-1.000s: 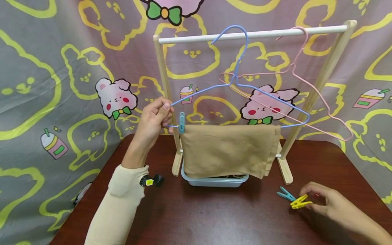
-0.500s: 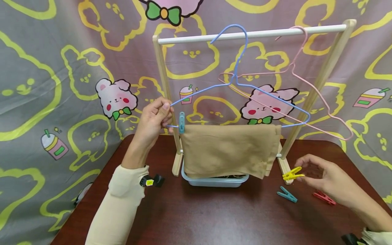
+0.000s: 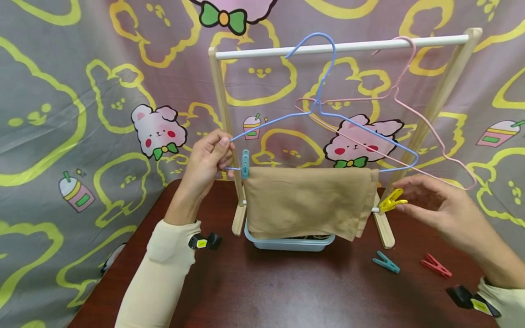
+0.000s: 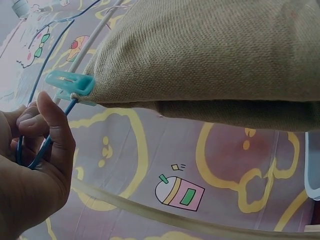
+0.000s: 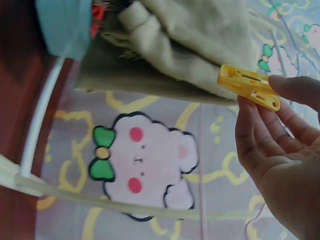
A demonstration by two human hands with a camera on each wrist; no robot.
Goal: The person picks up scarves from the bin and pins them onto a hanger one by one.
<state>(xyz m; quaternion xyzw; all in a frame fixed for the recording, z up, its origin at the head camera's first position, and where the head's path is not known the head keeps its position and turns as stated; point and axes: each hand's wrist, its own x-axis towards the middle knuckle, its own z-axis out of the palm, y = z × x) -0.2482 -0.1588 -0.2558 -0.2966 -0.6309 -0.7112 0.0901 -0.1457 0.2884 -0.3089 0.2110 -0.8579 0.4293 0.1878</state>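
My left hand (image 3: 207, 159) grips the left corner of a blue hanger (image 3: 279, 119), whose hook is over the rack's white bar. A folded tan cloth (image 3: 307, 200) drapes over the hanger's lower wire. One teal clothespin (image 3: 245, 165) clips the cloth's left end to that wire, just right of my left fingers, as the left wrist view also shows. My right hand (image 3: 447, 209) pinches a yellow clothespin (image 3: 392, 200) between thumb and fingers, to the right of the cloth's right edge. In the right wrist view the yellow clothespin (image 5: 248, 86) appears in front of the cloth.
A pink hanger (image 3: 426, 120) hangs on the wooden rack (image 3: 445, 91) behind. Below the cloth stands a light blue basin (image 3: 287, 244). A second teal clothespin (image 3: 386, 262) and a red clothespin (image 3: 436, 265) lie on the dark table (image 3: 287, 291). A patterned curtain is behind.
My right hand has lifted the yellow clothespin from near the table up toward the cloth's right edge, uncovering the red clothespin. My left hand keeps its hold on the blue hanger.
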